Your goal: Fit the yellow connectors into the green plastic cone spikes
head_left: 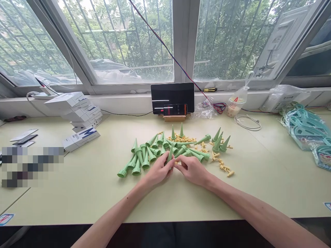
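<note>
Wrapped in the fingers of my left hand (160, 168) is a green plastic cone-shaped spike (170, 154), its tip pointing up. My right hand (190, 168) is closed in a pinch on a small yellow plastic peg (176, 163), mostly hidden, against the spike's side. Many more green spikes (146, 160) with ribbed collars lie piled to the left and behind my hands. A few spikes (217, 143) stand upright at the right. Small yellow pegs (182, 138) are heaped behind, and others (227, 169) are scattered right of my right hand.
Behind the pile, a phone (178, 109) leans on a dark tablet (170, 93). White boxes (82, 113) are stacked at the left. A bagged cup (236, 103), a coiled white cable (247, 123) and wrapped teal plastic items (305, 125) lie at the right.
</note>
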`<move>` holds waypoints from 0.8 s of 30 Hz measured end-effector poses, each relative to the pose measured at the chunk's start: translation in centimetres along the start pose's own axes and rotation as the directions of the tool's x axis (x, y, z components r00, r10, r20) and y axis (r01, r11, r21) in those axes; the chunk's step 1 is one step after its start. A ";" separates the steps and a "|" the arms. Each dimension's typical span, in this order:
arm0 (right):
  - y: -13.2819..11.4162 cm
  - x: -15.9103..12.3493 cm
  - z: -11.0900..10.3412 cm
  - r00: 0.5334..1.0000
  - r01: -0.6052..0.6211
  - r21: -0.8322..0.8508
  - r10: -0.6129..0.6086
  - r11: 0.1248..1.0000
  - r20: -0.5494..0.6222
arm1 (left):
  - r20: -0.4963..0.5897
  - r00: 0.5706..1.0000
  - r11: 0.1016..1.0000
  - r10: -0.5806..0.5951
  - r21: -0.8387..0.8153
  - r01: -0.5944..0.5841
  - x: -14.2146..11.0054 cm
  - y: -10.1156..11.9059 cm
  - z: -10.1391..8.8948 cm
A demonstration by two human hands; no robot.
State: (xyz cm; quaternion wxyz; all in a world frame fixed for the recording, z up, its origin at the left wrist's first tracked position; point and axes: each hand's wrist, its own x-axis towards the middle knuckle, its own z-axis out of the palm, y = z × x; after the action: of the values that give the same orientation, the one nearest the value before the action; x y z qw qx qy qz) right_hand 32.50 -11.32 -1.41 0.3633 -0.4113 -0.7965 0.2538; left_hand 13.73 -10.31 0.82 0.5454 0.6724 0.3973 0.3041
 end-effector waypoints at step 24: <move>-0.4 0.1 -0.1 0.994 0.071 -0.171 -0.055 0.983 0.099 | 0.021 1.000 1.000 0.002 -0.029 -0.001 -0.1 0.3 0.3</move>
State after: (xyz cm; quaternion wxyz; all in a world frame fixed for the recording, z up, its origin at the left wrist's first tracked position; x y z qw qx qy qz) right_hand 32.37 -11.40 -1.05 0.2958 -0.4036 -0.8445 0.1908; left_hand 13.96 -10.57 1.10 0.5588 0.6680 0.3869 0.3032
